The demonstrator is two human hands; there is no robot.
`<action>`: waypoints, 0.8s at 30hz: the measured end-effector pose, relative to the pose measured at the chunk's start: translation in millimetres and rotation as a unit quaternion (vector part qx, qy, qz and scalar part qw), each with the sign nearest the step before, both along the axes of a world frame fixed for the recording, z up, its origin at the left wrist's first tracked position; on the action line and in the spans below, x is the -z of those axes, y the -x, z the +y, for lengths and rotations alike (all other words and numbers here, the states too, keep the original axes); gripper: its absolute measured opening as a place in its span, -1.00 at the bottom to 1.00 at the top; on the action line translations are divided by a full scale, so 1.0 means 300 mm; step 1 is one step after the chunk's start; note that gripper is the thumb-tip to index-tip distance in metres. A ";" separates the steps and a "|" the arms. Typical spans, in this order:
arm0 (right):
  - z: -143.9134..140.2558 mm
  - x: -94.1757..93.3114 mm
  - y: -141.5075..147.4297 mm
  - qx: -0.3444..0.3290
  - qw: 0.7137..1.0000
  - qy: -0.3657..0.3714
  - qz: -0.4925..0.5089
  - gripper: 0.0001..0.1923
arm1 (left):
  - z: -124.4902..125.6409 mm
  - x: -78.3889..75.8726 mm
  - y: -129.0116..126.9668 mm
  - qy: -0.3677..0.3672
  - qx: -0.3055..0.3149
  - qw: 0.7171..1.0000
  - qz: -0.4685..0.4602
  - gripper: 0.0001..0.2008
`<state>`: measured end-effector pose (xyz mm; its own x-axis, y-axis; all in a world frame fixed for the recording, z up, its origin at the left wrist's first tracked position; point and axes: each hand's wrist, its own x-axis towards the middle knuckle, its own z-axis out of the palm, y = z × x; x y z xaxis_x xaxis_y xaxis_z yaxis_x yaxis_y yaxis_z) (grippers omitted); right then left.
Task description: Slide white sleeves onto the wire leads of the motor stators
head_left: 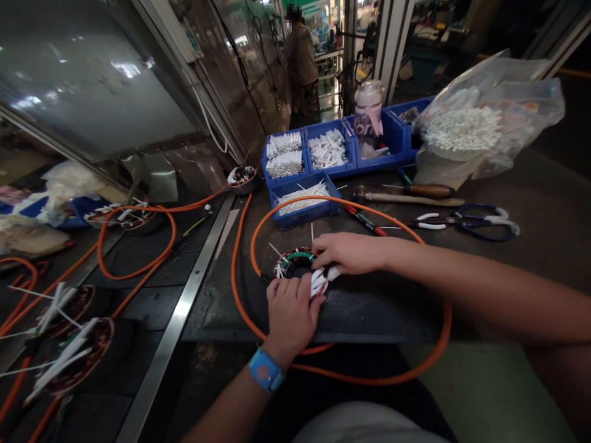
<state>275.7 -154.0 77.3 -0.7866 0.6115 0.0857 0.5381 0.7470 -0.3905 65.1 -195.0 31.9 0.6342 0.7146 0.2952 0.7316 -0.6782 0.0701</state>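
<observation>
Both hands rest on a round wound stator (298, 266) mid-bench: left hand (290, 311) pressing flat, fingers together, over its near rim; right hand (348, 252) curled, fingertips pinching white sleeves (318, 280). Orange cable (240, 246) loops around.

Cable (240, 246): orange. Wound ring (295, 261): green and red windings with white sleeves. Bins (305, 212): blue, holding white tubes (327, 149). Wristband (266, 370): blue with a reddish dot. Scissors (480, 220): blue and white handles. Surface (508, 258): dark grey. Bottle (368, 114): pale pink.
</observation>
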 end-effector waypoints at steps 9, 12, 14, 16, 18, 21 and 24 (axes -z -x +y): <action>0.158 -0.014 0.022 -0.131 0.990 0.026 -0.054 -0.86 | 0.016 0.021 0.000 -0.021 0.022 0.998 -0.063 -0.68; 0.187 -0.026 0.054 -0.142 0.984 0.052 -0.094 -0.86 | 0.019 0.026 -0.002 -0.037 0.025 0.997 -0.067 -0.66; 0.188 -0.040 0.074 -0.138 0.979 0.052 -0.138 -0.83 | 0.015 0.019 -0.003 -0.050 0.025 0.997 -0.050 -0.65; 0.173 -0.055 0.085 -0.122 0.976 0.040 -0.177 -0.82 | 0.005 0.006 -0.004 -0.068 0.023 0.997 -0.021 -0.65; 0.152 -0.069 0.084 -0.103 0.976 0.043 -0.186 -0.80 | -0.008 -0.007 -0.004 -0.092 0.020 0.996 0.003 -0.65; 0.139 -0.080 0.075 -0.089 0.977 0.105 -0.163 -0.72 | -0.018 -0.013 -0.005 -0.109 0.012 0.994 0.018 -0.63; 0.155 -0.079 0.086 -0.071 0.972 0.145 -0.173 -0.71 | -0.013 0.001 -0.006 -0.093 0.018 0.995 0.029 -0.60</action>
<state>249.8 -107.5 101.1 -0.8165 0.4531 -0.3577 0.5733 0.7091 -0.4105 66.9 -198.8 31.7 0.6778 0.6276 0.3830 0.7061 -0.7008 -0.1013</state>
